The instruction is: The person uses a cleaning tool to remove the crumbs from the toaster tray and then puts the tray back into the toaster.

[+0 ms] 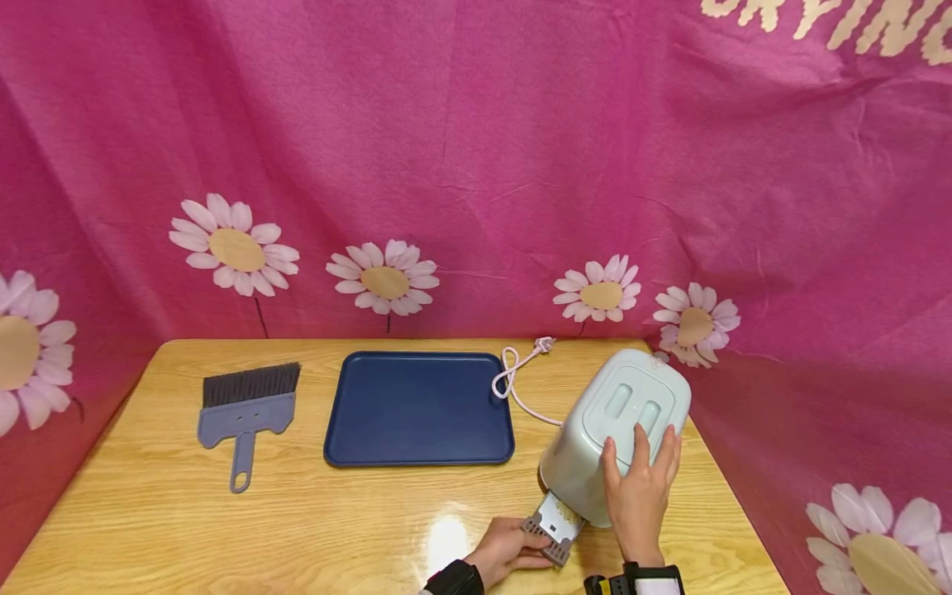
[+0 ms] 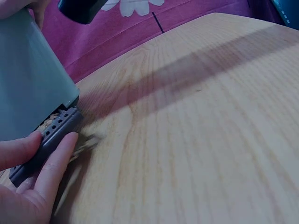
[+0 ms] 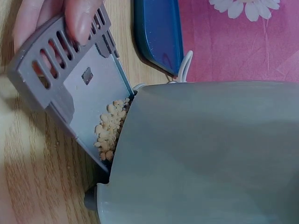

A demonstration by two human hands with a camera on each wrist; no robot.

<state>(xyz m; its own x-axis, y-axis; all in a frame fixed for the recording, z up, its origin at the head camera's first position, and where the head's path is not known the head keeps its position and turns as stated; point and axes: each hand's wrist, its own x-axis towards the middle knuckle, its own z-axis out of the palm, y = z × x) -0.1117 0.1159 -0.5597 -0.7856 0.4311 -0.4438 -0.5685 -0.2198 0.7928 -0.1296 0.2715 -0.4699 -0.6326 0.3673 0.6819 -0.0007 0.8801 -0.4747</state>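
A pale green toaster (image 1: 595,446) with a lid on top stands at the right of the table. From its near end sticks out a crumb tray (image 1: 558,519) with a slotted grey-brown end piece. Tan crumbs (image 3: 111,128) lie on the tray close to the toaster wall in the right wrist view. My left hand (image 1: 506,549) pinches the end piece between thumb and fingers. My right hand (image 1: 641,496) rests on the lid (image 1: 632,405) with its fingers spread; in the right wrist view this hand is out of sight.
A dark blue rectangular tray (image 1: 420,409) lies at the middle of the wooden table (image 1: 297,537). Left of it is a grey-blue hand brush (image 1: 245,421) with dark bristles. The toaster's white cord (image 1: 513,372) loops over the blue tray's right corner. Pink floral cloth (image 1: 476,165) hangs around the table.
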